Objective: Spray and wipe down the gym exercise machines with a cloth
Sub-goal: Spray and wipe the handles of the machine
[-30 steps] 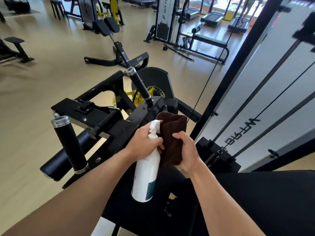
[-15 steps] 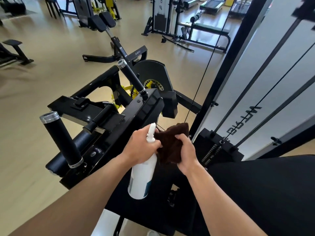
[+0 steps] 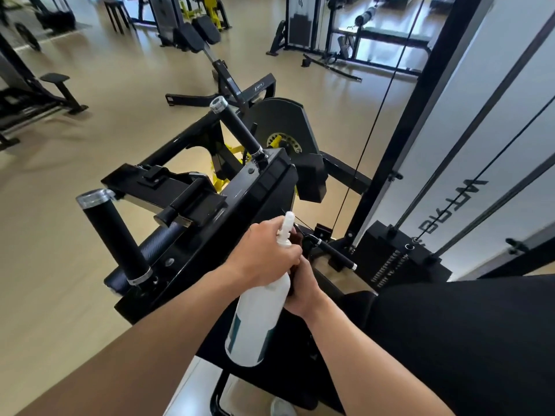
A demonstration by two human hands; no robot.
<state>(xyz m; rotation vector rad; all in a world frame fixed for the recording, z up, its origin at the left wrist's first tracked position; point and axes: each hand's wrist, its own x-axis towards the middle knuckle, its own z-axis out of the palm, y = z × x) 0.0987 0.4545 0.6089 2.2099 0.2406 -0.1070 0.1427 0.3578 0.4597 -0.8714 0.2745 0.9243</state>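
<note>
My left hand [image 3: 264,256] grips the neck of a white spray bottle [image 3: 258,316], whose body hangs down and to the left. My right hand [image 3: 303,292] sits just behind the bottle and holds a dark brown cloth [image 3: 295,235]; only a small edge of the cloth shows above my left hand. Both hands are over the near end of a black exercise machine [image 3: 240,193] with two upright black handles [image 3: 114,232].
A black seat pad [image 3: 450,340] fills the lower right. To the right stands a weight stack [image 3: 399,256] with cables and a tall black frame post [image 3: 420,106]. A grey pulley disc [image 3: 279,127] sits behind the machine. Other gym machines stand across the tan floor [image 3: 60,235].
The cloth dropped from the machine's upper edge and is now mostly hidden behind my left hand. My right hand moved down and closer to the bottle. The view shifted lower.
</note>
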